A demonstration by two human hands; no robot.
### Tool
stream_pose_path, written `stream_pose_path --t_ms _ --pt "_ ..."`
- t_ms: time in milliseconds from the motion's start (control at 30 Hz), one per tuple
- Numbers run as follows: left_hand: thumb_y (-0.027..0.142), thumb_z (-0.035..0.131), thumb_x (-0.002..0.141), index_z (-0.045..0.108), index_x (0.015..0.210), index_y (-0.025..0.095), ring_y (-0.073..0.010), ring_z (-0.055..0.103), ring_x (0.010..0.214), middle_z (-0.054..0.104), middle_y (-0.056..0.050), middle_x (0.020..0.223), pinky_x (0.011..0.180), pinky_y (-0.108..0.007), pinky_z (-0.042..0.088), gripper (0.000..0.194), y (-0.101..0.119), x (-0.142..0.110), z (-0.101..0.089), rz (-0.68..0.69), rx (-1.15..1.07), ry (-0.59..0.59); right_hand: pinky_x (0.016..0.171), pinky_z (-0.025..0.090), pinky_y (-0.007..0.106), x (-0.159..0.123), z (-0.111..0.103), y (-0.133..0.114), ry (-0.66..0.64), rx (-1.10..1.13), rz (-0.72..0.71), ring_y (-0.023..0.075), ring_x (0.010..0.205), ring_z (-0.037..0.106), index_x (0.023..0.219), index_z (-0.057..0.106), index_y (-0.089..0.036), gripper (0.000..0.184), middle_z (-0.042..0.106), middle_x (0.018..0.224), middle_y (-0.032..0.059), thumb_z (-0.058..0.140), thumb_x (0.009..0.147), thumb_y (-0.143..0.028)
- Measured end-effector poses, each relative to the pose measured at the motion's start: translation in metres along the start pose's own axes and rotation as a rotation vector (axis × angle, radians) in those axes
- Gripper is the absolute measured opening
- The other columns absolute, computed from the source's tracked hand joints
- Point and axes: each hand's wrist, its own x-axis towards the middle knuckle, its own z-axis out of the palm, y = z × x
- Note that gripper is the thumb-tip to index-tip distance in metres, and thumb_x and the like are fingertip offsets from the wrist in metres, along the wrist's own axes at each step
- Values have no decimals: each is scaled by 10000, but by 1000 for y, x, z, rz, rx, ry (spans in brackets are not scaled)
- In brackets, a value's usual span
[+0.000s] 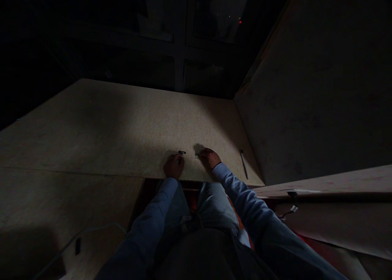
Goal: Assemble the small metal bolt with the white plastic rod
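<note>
The left hand (pixel 174 166) pinches a small dark T-shaped thing (pixel 182 152). The right hand (pixel 212 158) has its fingers close together by a small pale piece (pixel 197 155); I can't tell if it grips it. It's dark, so go slow and keep both little things low, just above the bench (pixel 153 121) between the hands.

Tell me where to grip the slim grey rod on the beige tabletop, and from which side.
Pinch the slim grey rod mid-length, across its narrow width, probably best from above-left: it lies flat, and the tall grey panel rises to its right.
</note>
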Motion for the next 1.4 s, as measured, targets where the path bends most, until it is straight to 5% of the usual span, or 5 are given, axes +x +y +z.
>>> stream_pose_path --t_ms 400,600,1000,1400 --pt "319 620 875 715 1030 225 -214 687 970 734 -61 1029 839 -308 511 205 1 0 -1 -7 -7 -10 967 524 350 -33 0 6 157 126 30 211 1032 654 1161 741 -203 287 709 1128 118 560 950 -277" --pt "319 623 876 714 1032 234 -205 688 978 736 -52 1028 849 -299 512 199 1 0 -2 -13 -16 -10 985 509 392 -24 4 -3 135 112 -79 240 1078 635 1180 741 -201 300 716 1140 130 576 933 -239" --pt "313 623 878 716 1036 244 -197 684 968 730 -53 1027 842 -303 508 195 2 -1 -2 -30 -19 -17 981 510 391 -4 10 -3 41 56 -32 243 1065 634 1042 802 -210 225 740 1108 120 634 893 -218" --pt "310 619 879 714 1023 240 -198 680 959 731 -52 1019 836 -300 502 187 3 0 -3 -32 -20 -27 990 509 387 -27 3 -1 145 59 49 252 1084 626 1115 766 -192 279 715 1125 132 581 914 -246"
